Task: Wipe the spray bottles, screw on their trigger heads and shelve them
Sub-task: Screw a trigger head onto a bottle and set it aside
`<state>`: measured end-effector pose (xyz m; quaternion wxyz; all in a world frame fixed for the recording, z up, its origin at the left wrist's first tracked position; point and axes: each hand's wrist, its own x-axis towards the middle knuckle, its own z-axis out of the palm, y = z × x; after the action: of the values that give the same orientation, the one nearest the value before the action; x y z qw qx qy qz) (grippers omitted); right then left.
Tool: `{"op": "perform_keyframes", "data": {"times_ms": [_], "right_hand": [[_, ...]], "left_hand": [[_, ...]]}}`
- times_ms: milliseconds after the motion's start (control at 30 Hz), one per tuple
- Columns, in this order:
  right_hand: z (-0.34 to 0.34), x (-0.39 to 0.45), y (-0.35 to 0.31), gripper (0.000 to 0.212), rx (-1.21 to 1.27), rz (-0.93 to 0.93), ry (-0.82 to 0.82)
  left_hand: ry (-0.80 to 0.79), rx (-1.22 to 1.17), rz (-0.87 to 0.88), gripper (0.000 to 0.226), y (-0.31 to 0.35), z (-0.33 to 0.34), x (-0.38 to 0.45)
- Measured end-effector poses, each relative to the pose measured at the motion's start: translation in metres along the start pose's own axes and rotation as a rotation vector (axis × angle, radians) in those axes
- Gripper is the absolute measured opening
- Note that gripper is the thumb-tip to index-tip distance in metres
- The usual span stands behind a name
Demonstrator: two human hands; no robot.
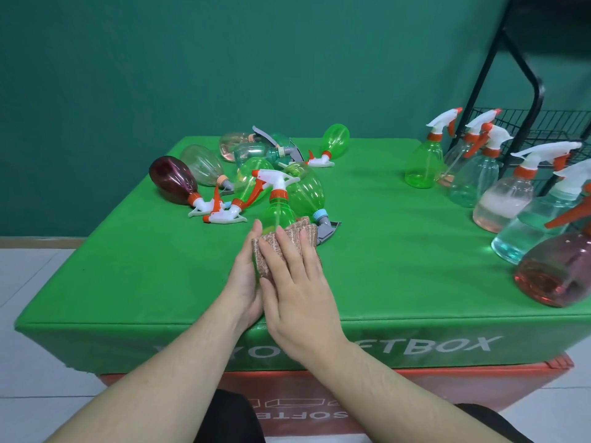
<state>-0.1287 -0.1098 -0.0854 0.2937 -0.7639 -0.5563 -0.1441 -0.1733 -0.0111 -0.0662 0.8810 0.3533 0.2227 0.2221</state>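
A green spray bottle [277, 211] with a white and orange trigger head stands upright between my hands at the table's middle. A brown-pink cloth [289, 243] wraps its lower body. My left hand [246, 282] cups the bottle and cloth from the left. My right hand [295, 282] lies with straight fingers flat on the cloth, pressing it against the bottle. The bottle's base is hidden by my hands.
A heap of lying bottles [204, 167] and loose trigger heads [224, 215] sits behind on the green table [128, 282]. Several upright bottles with heads [502, 193] stand at the right. A black wire shelf rack [543, 123] rises at the far right.
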Motion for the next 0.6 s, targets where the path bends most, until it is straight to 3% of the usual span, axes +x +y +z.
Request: {"op": "perform_keyframes", "data": {"times_ms": [367, 600], "right_hand": [[-0.013, 0.056, 0.004, 0.056, 0.070, 0.085, 0.021], [-0.027, 0.091, 0.007, 0.047, 0.272, 0.316, -0.113]], "left_hand": [[-0.017, 0.039, 0.115, 0.048, -0.004, 0.002, 0.003], [-0.014, 0.003, 0.125, 0.039, -0.002, 0.004, 0.002]]}}
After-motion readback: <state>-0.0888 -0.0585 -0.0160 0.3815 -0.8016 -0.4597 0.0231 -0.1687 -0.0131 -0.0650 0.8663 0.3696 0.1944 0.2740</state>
